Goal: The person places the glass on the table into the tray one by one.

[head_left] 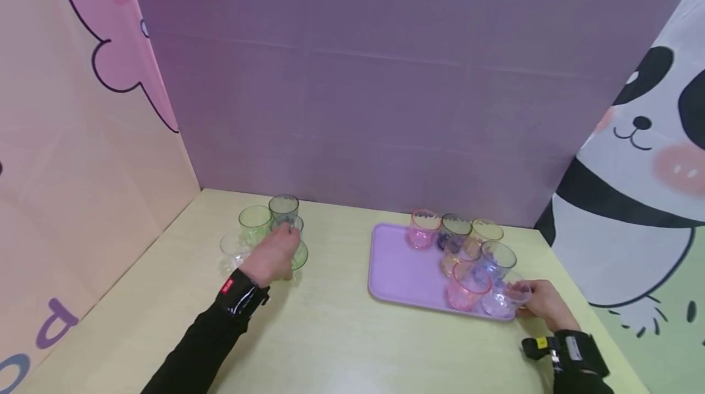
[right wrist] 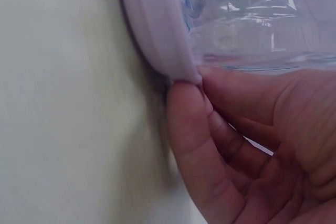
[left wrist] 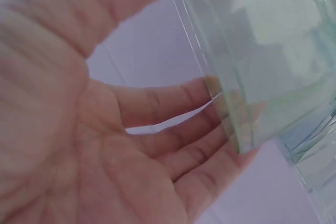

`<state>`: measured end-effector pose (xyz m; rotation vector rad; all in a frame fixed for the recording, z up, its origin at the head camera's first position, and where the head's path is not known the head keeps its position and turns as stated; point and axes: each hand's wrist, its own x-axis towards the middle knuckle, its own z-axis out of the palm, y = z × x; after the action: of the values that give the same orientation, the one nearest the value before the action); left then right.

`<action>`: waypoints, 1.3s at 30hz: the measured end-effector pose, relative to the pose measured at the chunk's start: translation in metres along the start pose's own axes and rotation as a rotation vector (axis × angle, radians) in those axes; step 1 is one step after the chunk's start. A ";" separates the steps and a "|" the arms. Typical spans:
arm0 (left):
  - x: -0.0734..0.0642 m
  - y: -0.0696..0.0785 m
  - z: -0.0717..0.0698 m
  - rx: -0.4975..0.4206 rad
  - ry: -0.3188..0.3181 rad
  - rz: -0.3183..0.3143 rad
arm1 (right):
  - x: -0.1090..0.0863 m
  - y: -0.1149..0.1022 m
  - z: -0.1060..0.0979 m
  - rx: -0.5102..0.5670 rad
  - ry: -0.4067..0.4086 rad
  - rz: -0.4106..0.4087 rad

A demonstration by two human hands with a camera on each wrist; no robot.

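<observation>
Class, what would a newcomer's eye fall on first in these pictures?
Probably the big cartoon panda at the head view's right edge. Next, the purple tray, mostly crowded on its right side with tinted glasses, its near right corner pinched by the right grip. At left, the left grip holds a green glass beside other glasses.

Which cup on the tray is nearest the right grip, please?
The clear cup at the near right corner of the tray, beside the right grip; others there are tinted.
</observation>
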<state>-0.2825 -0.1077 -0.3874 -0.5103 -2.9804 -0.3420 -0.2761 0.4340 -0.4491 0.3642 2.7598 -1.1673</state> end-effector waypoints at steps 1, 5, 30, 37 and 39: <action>0.000 0.001 0.000 -0.001 0.002 0.003 | 0.000 0.000 0.000 -0.001 0.001 -0.003; 0.002 0.002 0.002 0.030 0.021 0.026 | -0.001 -0.001 0.000 0.003 -0.002 0.006; 0.019 0.020 0.035 -0.261 -0.116 0.197 | 0.000 -0.002 0.000 0.002 -0.010 0.006; 0.024 0.027 0.039 -0.442 -0.130 0.246 | 0.000 -0.001 -0.002 -0.008 -0.015 -0.001; 0.025 0.030 0.041 -0.490 -0.129 0.240 | -0.001 0.000 -0.001 -0.003 -0.017 0.002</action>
<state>-0.2984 -0.0622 -0.4173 -0.9550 -2.8932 -1.0589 -0.2758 0.4345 -0.4477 0.3550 2.7454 -1.1606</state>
